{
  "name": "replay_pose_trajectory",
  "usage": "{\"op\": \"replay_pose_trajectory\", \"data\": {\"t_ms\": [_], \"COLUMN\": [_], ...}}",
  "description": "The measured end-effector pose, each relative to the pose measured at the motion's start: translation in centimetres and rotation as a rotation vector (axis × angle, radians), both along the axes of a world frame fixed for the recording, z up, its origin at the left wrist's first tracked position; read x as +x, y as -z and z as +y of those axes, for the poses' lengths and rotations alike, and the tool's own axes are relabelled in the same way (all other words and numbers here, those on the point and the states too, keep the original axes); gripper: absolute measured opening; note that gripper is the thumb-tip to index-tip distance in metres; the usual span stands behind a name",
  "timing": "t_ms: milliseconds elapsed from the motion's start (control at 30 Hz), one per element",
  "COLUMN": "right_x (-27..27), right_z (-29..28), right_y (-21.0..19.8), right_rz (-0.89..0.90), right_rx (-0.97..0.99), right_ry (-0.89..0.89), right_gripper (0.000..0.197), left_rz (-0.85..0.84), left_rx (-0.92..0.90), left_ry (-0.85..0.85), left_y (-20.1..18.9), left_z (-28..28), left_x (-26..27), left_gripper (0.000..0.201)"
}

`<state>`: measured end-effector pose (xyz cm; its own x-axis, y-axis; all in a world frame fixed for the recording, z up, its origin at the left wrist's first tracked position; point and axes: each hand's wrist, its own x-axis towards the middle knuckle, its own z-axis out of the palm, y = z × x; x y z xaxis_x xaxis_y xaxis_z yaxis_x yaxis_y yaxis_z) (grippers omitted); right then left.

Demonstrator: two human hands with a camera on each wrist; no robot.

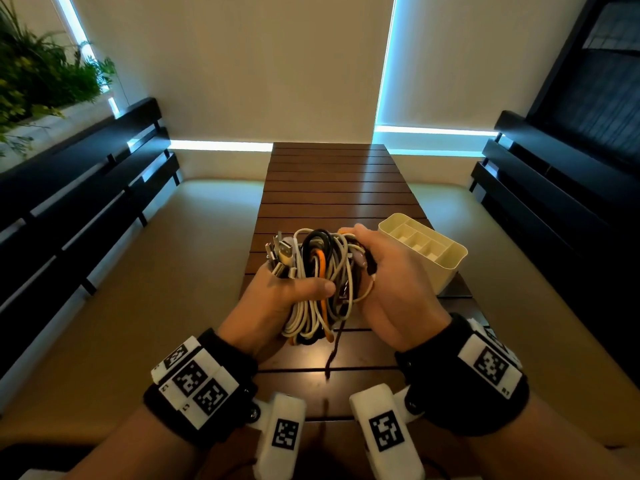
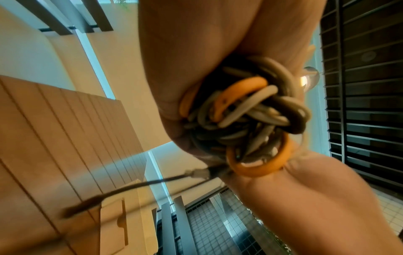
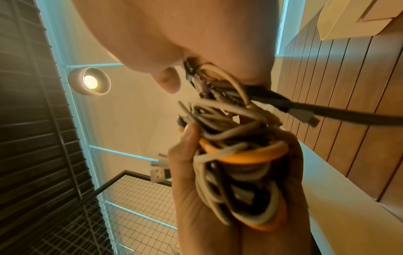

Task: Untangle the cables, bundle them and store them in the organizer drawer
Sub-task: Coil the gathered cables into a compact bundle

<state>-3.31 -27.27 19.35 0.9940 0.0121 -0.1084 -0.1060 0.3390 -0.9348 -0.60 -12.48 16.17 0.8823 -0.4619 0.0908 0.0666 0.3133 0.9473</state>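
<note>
A tangled bundle of cables (image 1: 320, 282), white, black and orange, hangs above the slatted wooden table (image 1: 332, 188). My left hand (image 1: 277, 299) grips the bundle's left side, thumb across the front, with several USB plugs (image 1: 280, 254) sticking up above it. On the bundle's right side my right hand (image 1: 384, 282) grips the cables. A dark cable end (image 1: 330, 358) dangles below toward the table. The cream organizer (image 1: 426, 254) with its compartments stands just right of my right hand. In the wrist views the cable knot (image 2: 246, 119) (image 3: 235, 155) fills the space between both palms.
Cushioned benches with dark slatted backs (image 1: 86, 188) run along both sides of the table. A planter with green plants (image 1: 41, 71) stands at the far left. The table's far half (image 1: 332, 168) holds nothing.
</note>
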Motion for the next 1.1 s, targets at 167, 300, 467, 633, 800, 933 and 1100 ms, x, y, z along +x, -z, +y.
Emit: {"op": "replay_pose_trajectory", "data": {"t_ms": [167, 300, 467, 633, 800, 933, 1100], "right_x": [0.3, 0.6, 0.2, 0.0, 0.0, 0.3, 0.6], "right_z": [0.7, 0.6, 1.1, 0.8, 0.5, 1.2, 0.8], "right_y": [0.2, 0.6, 0.0, 0.5, 0.1, 2.0, 2.1], "right_rz": [-0.017, -0.063, -0.090, -0.056, -0.046, -0.060, -0.092], "right_rx": [0.019, -0.011, -0.116, -0.318, -0.153, -0.014, -0.103], "right_ry": [-0.049, -0.110, -0.145, -0.169, -0.259, -0.085, -0.034], "right_gripper": [0.083, 0.087, 0.076, 0.060, 0.062, 0.048, 0.036], "left_rz": [0.011, -0.025, -0.059, -0.101, -0.053, 0.031, 0.068], "left_rx": [0.012, 0.000, -0.052, 0.031, -0.021, -0.135, -0.190], "left_ry": [-0.035, -0.057, -0.065, -0.078, -0.080, -0.119, -0.074], "left_y": [0.4, 0.2, -0.4, -0.4, -0.5, -1.0, -0.9], "left_z": [-0.7, -0.8, -1.2, -0.8, -0.4, -0.2, 0.3], "left_x": [-0.1, -0.1, 0.0, 0.3, 0.9, 1.5, 1.5], "left_gripper": [0.043, 0.045, 0.056, 0.049, 0.044, 0.049, 0.056]}}
